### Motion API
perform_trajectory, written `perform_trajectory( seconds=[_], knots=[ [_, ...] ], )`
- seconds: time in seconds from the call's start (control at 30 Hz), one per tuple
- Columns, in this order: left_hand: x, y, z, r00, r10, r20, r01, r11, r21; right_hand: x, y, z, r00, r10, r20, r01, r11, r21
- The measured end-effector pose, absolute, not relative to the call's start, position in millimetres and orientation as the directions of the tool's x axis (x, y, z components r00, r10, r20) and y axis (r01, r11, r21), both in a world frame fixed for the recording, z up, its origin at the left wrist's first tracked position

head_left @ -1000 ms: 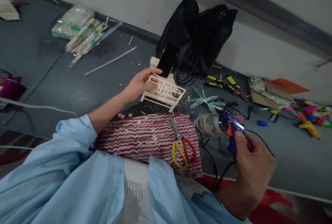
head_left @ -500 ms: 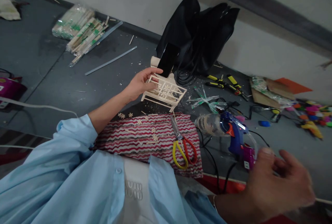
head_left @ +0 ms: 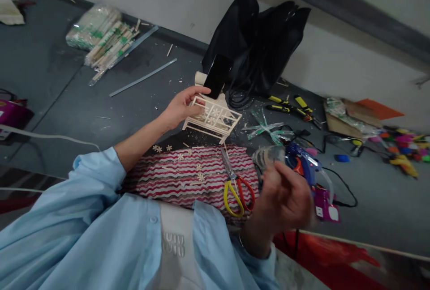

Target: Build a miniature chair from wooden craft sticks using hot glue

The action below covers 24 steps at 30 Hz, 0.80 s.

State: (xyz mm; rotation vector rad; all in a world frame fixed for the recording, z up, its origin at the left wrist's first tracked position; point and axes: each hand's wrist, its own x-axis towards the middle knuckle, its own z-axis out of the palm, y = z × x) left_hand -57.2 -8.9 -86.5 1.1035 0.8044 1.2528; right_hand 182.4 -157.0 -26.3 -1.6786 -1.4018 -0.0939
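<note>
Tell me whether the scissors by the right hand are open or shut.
The scissors look shut: their blades lie together as one narrow shape on the striped cloth.

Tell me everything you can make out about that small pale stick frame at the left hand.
The stick frame looks like bare, unpainted wood: thin straight bars joined into an open lattice, with flower-shaped pieces showing among them and short leg-like ends on the near side. Its long bars slant down to the right in the view. The left hand grips its left end. It sits just beyond the striped cloth; whether it rests on anything is unclear.
</note>
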Motion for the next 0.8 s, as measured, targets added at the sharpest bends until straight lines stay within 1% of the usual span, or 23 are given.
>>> perform_trajectory(
  seconds=[0.1,0.2,0.3,0.43,0.57,0.67,0.8],
  knots=[
    [-56,-10,-84,0.172,0.981,0.087,-0.342,-0.023,0.939,178,-136,-41,0.316,0.753,0.577,0.761,0.162,-0.628],
    [-55,-11,-82,0.171,0.982,0.076,-0.343,-0.013,0.939,172,-116,-49,0.303,0.790,0.534,0.720,0.177,-0.671],
    [-55,-11,-81,0.172,0.982,0.072,-0.339,-0.009,0.941,169,-104,-55,0.312,0.838,0.449,0.651,0.156,-0.743],
    [-56,-12,-82,0.179,0.981,0.080,-0.321,-0.019,0.947,169,-98,-65,0.278,0.920,0.276,0.496,0.108,-0.861],
    [-56,-12,-84,0.177,0.979,0.103,-0.320,-0.042,0.946,170,-92,-72,0.237,0.965,0.115,0.402,0.010,-0.916],
    [-56,-12,-84,0.173,0.980,0.103,-0.327,-0.041,0.944,168,-88,-71,0.226,0.972,0.064,0.374,-0.026,-0.927],
    [-56,-12,-83,0.169,0.981,0.090,-0.327,-0.030,0.945,164,-83,-65,0.220,0.973,0.068,0.395,-0.025,-0.918]
  ],
)
